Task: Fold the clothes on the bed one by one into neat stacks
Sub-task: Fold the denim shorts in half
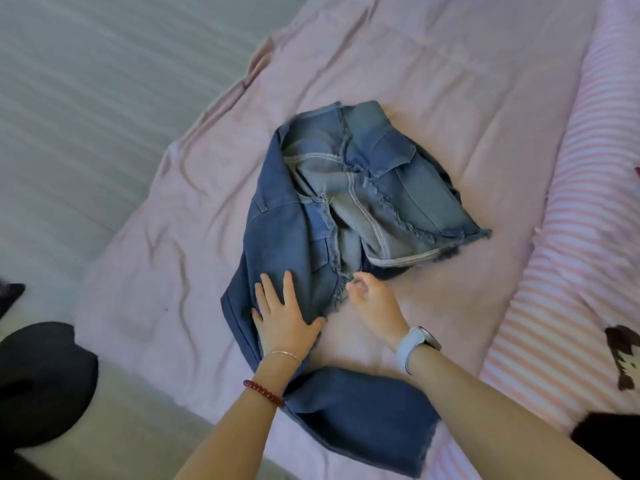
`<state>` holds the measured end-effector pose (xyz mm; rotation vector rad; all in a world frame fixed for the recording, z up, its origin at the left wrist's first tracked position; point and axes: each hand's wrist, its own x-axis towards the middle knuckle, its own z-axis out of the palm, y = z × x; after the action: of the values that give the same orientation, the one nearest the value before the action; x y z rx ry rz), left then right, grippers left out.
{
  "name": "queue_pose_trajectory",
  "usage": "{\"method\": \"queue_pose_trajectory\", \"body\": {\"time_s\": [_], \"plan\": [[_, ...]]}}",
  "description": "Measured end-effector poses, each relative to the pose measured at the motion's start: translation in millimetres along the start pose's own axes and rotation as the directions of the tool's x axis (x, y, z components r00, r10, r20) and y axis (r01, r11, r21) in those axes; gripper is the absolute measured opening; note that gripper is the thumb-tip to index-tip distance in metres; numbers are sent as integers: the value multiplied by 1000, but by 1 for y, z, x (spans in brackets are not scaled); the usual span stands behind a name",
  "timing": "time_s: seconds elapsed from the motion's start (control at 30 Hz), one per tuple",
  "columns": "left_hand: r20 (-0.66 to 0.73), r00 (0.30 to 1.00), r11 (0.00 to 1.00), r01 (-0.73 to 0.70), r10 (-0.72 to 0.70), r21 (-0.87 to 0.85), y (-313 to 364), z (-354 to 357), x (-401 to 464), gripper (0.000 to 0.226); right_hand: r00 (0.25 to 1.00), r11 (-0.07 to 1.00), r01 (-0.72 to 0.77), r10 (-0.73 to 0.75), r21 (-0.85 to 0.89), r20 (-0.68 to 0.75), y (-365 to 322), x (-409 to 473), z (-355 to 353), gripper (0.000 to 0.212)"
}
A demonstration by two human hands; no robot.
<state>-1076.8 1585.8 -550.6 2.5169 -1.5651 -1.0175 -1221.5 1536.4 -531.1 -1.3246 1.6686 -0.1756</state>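
A blue denim garment [349, 188] with frayed hems lies bunched in the middle of the pink bed sheet [433, 81]. One denim leg runs toward me under my arms. My left hand [284, 317] lies flat on the darker denim, fingers spread and pressing it down. My right hand [372, 303] is just right of it, fingers curled at the frayed edge of the denim; whether they pinch the fringe is unclear. A pale watch sits on my right wrist, and a red bead bracelet on my left.
A pink-and-white striped cover [571, 237] runs along the right side of the bed. A dark garment [609, 441] lies at the lower right. Black shapes [41, 379] sit beside the bed at the lower left, on a pale floor [86, 81].
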Motion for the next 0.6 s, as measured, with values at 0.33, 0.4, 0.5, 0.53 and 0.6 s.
{"method": "queue_pose_trajectory", "body": {"time_s": [0.33, 0.4, 0.5, 0.53, 0.6], "plan": [[61, 993, 810, -49, 104, -585, -50, -41, 3, 23, 990, 990, -137, 138, 23, -41, -41, 1, 35, 36], [0, 1000, 741, -16, 22, -672, -44, -46, -2, 19, 992, 991, -130, 130, 45, 3, -49, 7, 33, 33], [-80, 995, 803, -4, -55, -597, -31, -43, -8, 18, 995, 992, -93, 91, 85, 33, -52, 12, 35, 29], [-72, 996, 849, 6, -52, -528, -27, -37, -10, 34, 996, 991, -86, 84, 103, 22, -50, 11, 35, 30], [-84, 996, 909, 0, -39, -418, -18, -24, -13, 44, 997, 983, -65, 71, 170, -33, -41, 7, 35, 25]]}}
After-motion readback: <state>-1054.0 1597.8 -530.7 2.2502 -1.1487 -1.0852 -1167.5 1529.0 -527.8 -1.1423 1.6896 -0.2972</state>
